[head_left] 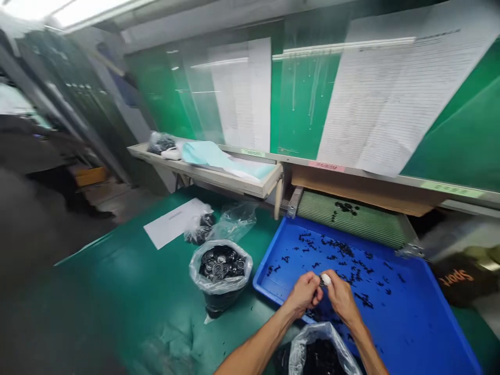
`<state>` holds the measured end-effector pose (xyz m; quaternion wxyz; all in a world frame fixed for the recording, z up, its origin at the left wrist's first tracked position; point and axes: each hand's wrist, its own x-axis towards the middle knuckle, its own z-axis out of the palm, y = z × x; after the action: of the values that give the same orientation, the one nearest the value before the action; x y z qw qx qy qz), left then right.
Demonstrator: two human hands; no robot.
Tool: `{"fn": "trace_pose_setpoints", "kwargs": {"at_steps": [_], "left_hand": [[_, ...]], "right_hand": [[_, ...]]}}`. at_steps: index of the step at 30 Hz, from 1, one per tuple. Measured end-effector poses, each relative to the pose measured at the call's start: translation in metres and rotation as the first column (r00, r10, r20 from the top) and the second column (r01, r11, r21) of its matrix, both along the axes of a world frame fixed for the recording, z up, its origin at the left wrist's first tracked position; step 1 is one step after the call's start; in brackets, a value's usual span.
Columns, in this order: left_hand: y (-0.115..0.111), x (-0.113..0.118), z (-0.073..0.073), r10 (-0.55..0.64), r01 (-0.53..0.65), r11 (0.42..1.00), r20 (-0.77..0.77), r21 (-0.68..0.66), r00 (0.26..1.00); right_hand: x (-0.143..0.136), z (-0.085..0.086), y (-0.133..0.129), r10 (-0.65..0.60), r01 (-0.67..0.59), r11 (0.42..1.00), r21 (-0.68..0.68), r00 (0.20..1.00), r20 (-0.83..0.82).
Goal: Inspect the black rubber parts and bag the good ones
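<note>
Over the near left part of a blue tray [425,312], my left hand [305,295] and my right hand [340,292] meet with fingers pinched. A small black part [322,283] shows between the fingertips, mostly hidden by them. Something white covers the tip of my right thumb or finger. Many tiny black pieces [344,249] lie scattered in the tray. Below my forearms stands an open clear bag [299,351] of black pieces. Left of my hands, another open plastic bag [197,271] is full of black ring-shaped parts [221,265].
A ribbed green conveyor [375,224] carrying a few black parts ends at the tray's far edge. On the green table [156,291] are white paper [172,223] and a tied bag [201,229]. A shelf [219,179] overhangs the back. At far left, a person [35,156] stands.
</note>
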<state>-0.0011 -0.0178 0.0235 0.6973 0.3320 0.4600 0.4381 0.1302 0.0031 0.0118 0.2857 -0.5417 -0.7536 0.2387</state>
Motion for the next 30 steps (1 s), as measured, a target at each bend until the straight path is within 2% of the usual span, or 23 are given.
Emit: {"fn": "trace_pose_setpoints", "kwargs": {"at_steps": [4,7,9,11,14,15,16,18,20,22,24,26,28,30], "left_hand": [[-0.006,-0.01,0.002,0.079,-0.08,0.996,0.028,0.045,0.997],[-0.025,-0.031,0.016,0.105,-0.109,0.992,0.062,0.068,0.993],[-0.042,-0.054,0.034,0.132,-0.137,0.988,0.069,0.068,0.989],[-0.056,-0.085,0.059,0.202,-0.204,0.976,0.032,0.081,0.979],[-0.071,-0.138,0.101,0.244,-0.196,0.958,-0.237,0.209,0.94],[-0.073,-0.156,0.113,0.27,-0.166,0.944,-0.379,0.285,0.885],[-0.075,-0.174,0.122,0.31,-0.117,0.922,-0.521,0.369,0.795],[-0.074,-0.207,0.132,0.372,0.055,0.877,-0.748,0.477,0.549],[-0.07,-0.234,0.133,0.345,0.258,0.861,-0.876,0.438,0.338],[-0.064,-0.252,0.13,0.296,0.4,0.851,-0.94,0.341,0.171],[-0.056,-0.259,0.13,0.248,0.469,0.84,-0.962,0.273,0.116],[-0.047,-0.249,0.136,0.263,0.448,0.843,-0.954,0.299,0.142],[-0.031,-0.223,0.143,0.313,0.385,0.845,-0.927,0.372,0.209],[-0.007,-0.182,0.148,0.354,0.362,0.82,-0.889,0.444,0.289]], "right_hand": [[0.014,0.0,0.003,-0.08,0.077,0.996,0.054,0.995,0.053],[0.029,0.007,-0.008,-0.104,0.105,0.995,0.005,0.988,0.116],[0.038,0.008,-0.018,-0.084,0.09,0.995,-0.041,0.987,0.135],[0.043,0.006,-0.027,-0.069,0.079,0.995,-0.067,0.988,0.138],[0.043,0.001,-0.037,-0.052,0.066,0.994,-0.09,0.987,0.152],[0.042,0.0,-0.041,-0.041,0.058,0.993,-0.099,0.986,0.16],[0.04,0.0,-0.044,-0.03,0.049,0.993,-0.108,0.985,0.172],[0.035,0.002,-0.052,-0.013,0.039,0.992,-0.117,0.977,0.213],[0.033,0.004,-0.057,-0.02,0.052,0.992,-0.112,0.963,0.267],[0.033,0.006,-0.058,-0.071,0.103,0.989,-0.103,0.957,0.28],[0.036,0.006,-0.057,-0.116,0.147,0.984,-0.098,0.956,0.268],[0.038,0.006,-0.055,-0.128,0.157,0.983,-0.096,0.96,0.251],[0.039,0.004,-0.054,-0.116,0.143,0.985,-0.1,0.965,0.235],[0.038,0.0,-0.053,-0.105,0.14,0.982,-0.124,0.961,0.256]]}}
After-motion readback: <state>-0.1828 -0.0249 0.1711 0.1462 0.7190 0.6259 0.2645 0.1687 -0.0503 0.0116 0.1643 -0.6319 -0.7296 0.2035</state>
